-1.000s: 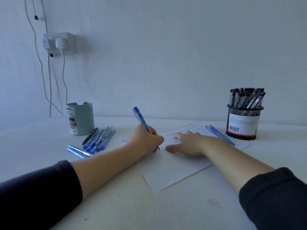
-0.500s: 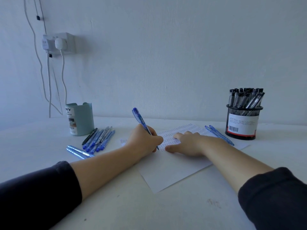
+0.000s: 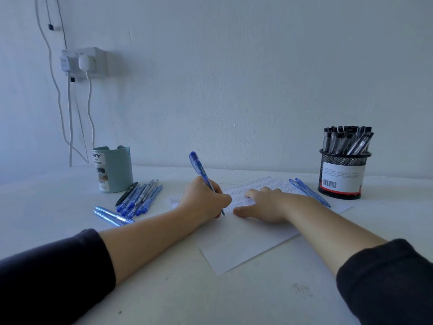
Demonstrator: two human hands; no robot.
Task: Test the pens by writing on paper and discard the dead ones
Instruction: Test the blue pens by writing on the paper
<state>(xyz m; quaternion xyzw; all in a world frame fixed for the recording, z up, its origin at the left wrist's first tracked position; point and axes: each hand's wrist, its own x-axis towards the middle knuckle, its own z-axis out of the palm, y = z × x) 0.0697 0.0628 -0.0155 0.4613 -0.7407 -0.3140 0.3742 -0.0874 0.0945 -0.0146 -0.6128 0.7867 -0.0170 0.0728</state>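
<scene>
While the flat white sheet of paper [image 3: 246,252] lies nearest on the smooth pale desk [image 3: 210,299], its far half already carrying rows of small blue marks, the left hand [image 3: 201,200] grips a translucent blue plastic click pen [image 3: 203,175] with its fingers curled round the barrel, tip down at the paper beside the last marks. The right hand [image 3: 264,205] rests on the sheet, fingers straight and spread, pinning it. To test well, I judge a short stroke under light, even pressure is enough, with the sheet pinned flat so a faint line is not mistaken for a dead pen. Left of the hands, a loose row of slim blue and grey pens [image 3: 139,198] lies on the desk; two blue pens [image 3: 309,192] lie at the paper's right edge. Farther back stand a matte pale-green plastic cup [image 3: 114,170] and a black wire-mesh holder [image 3: 341,174] crowded with glossy black-capped pens.
</scene>
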